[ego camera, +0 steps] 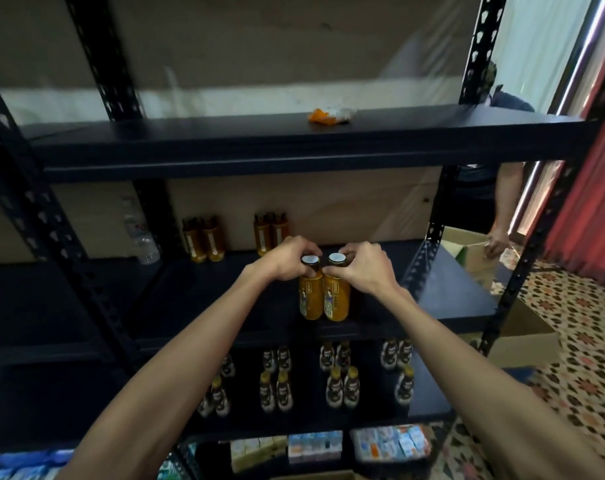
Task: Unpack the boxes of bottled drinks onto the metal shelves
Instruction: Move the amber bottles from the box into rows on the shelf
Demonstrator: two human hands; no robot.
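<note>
Two orange drink bottles (323,299) are standing side by side and touching, just below the middle of the frame, near the front edge of the middle metal shelf (225,299). I can't really tell if their bottoms are actually resting on it or hanging just above it. The left hand (290,259) is curling its fingers round the neck of the left bottle, right under its white-topped cap, and the right hand (361,268) is doing the same to the right bottle, so both hands are gripping, one bottle each. Further back on that same shelf, two pairs of orange bottles (204,242) are sitting against the wall, and a clear water bottle (141,237) is standing to the left, behind the black upright. One shelf down, dark bottles with yellow caps (339,375) are lining up in pairs across the lower middle of the frame, and under those, at the bottom edge, packs of small cartons (391,443) are sitting in a row. Up top, the upper shelf (294,143) is holding only a crumpled orange wrapper (330,116). Over on the right side of the frame, another person (481,195) is standing behind the rack beside an open cardboard box (467,251), and a second cardboard box (523,341) is sitting on the patterned floor (585,323) just past the shelf post.
</note>
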